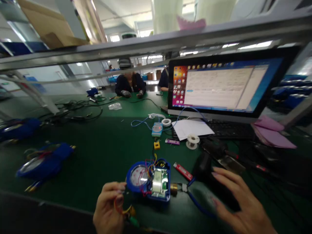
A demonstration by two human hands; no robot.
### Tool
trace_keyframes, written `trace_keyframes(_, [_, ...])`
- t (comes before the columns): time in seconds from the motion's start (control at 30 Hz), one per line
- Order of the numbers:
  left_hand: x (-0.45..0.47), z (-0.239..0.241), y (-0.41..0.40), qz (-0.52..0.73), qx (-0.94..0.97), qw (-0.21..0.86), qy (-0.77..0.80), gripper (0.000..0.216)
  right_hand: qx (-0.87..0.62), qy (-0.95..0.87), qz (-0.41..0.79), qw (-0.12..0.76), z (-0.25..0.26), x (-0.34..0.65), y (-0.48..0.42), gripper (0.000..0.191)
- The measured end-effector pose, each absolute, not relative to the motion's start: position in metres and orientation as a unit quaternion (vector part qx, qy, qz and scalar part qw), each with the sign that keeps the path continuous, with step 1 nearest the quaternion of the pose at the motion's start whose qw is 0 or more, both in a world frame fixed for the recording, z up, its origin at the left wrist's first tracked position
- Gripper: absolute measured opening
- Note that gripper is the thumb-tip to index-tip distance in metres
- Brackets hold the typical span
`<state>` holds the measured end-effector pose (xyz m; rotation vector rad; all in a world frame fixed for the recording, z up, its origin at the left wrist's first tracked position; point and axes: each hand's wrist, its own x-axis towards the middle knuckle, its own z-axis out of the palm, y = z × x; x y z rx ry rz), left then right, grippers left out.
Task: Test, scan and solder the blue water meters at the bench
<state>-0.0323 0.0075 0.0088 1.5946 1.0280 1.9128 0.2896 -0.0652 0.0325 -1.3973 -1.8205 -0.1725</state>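
Observation:
A blue-cased meter [148, 182] lies face up, its round gauge dial at the left and a circuit board exposed at the right. Thin red and yellow wires loop over it. My left hand [108, 206] is closed at the dial's left edge, with red and yellow wires [125, 212] in its fingers; a green connector [133, 221] hangs from them. My right hand [241, 201], blurred, has thumb and fingers around the handle of a black handheld device [219, 183]. Blue-handled pliers [192, 193] lie beside the meter's brass fitting [174, 188], jaws toward it.
Two more blue meters [44, 162] sit at the left. Behind are a red strip-shaped packet [183, 171], a purple one [172, 141], a wire spool [192, 142], a light-blue box [157, 129] and a monitor [214, 87]. A shelf crosses overhead. Across the bench, a person [130, 83] sits.

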Motion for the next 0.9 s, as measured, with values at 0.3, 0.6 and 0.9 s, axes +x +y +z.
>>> trace_keyframes(0.3, [-0.093,-0.009,0.042,0.635,0.639,0.216,0.375,0.012,-0.521,-0.743,0.045,0.418,-0.016,0.175,-0.036,0.039])
trace_keyframes(0.6, [-0.118,-0.013,0.041,0.374,0.861,0.139,0.315,0.006,-0.376,-0.844,0.109,0.367,-0.011,0.179,0.068,0.048])
trace_keyframes(0.9, [-0.054,-0.043,0.04,0.395,0.779,-0.071,0.481,0.023,-0.398,-0.855,0.052,0.329,-0.003,0.157,0.142,0.09])
